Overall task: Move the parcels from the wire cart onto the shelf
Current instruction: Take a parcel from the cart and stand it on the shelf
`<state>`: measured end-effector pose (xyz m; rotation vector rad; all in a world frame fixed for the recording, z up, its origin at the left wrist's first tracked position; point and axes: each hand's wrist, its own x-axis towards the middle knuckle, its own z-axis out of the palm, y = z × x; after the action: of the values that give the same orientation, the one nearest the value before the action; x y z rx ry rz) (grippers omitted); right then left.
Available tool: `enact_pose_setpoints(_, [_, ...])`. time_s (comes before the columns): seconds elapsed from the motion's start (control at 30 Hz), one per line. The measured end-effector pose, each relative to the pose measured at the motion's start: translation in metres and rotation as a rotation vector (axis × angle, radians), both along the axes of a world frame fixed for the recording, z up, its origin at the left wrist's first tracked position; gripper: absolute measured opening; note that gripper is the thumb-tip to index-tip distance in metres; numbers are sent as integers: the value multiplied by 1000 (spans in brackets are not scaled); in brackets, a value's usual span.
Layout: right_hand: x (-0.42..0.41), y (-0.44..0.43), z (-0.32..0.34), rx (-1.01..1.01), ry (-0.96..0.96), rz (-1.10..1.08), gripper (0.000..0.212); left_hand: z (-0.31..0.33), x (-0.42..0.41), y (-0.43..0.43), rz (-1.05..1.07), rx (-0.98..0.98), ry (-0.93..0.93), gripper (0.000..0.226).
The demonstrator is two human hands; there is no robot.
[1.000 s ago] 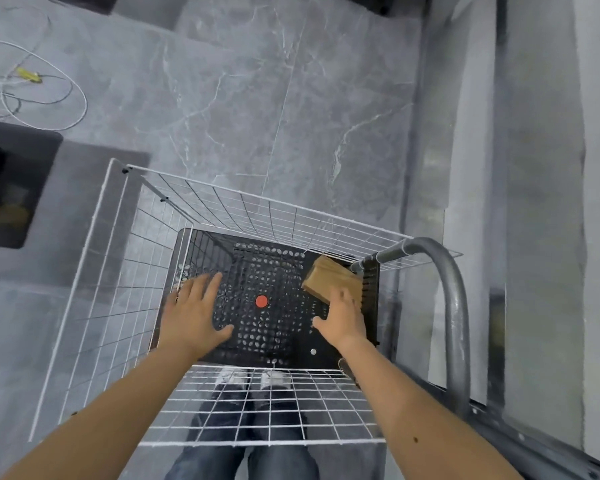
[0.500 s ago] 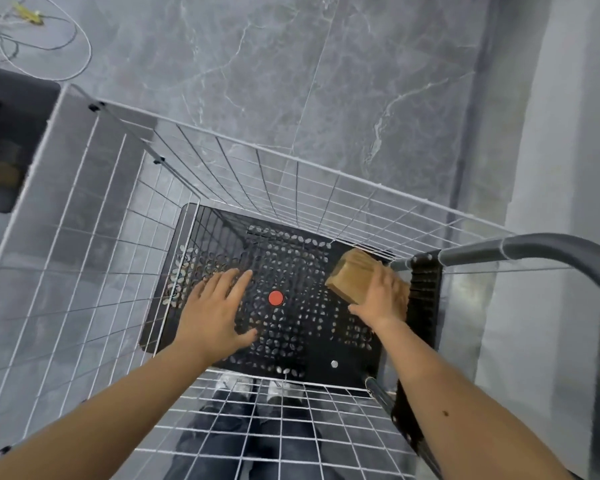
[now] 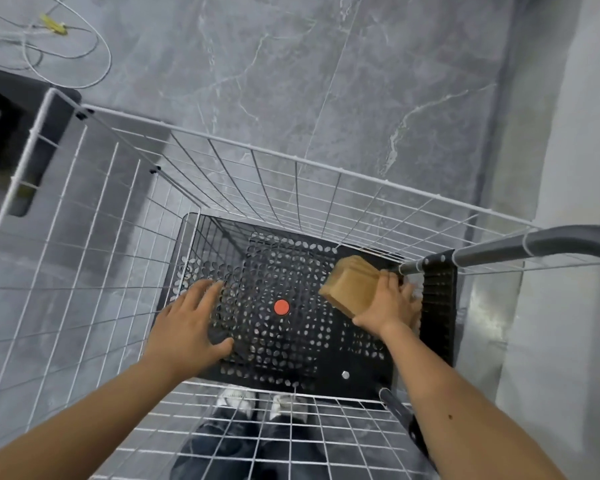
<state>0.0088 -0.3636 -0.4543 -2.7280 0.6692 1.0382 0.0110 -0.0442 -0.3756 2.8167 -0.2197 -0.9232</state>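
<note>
1 parcel sits clamped in the right hand, left hand grip splayed apart.

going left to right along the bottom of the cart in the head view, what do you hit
left hand → red dot → cardboard parcel → right hand, gripping the parcel → black ribbed panel

The wire cart is showing a white grid; its perforated base plate is showing black with a red dot. The parcel is showing tan, the floor grey with white veining.
</note>
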Motion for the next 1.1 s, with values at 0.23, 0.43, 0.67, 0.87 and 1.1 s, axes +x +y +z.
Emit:
enact_pose_setpoints(0.23, [-30, 92, 66, 495, -370, -44, 116, 55, -1, -15, 455, -266, 107, 81])
enact_pose_setpoints(0.43, [-49, 124, 169, 579, -745, 168, 122, 166, 33, -13, 972, -557, 318, 81])
enact_pose_setpoints(0.67, [-6, 100, 306, 565, -1100, 407, 109, 310, 74, 13, 947, -882, 659, 114])
enact_pose_setpoints(0.87, [21, 73, 412, 636, -1091, 266, 105, 409, 74, -15, 850, -1146, 587, 85])
enact_pose_setpoints(1.1, [-6, 67, 562, 1048, -878, -379, 58, 486, 71, -52, 727, -1304, 442, 68])
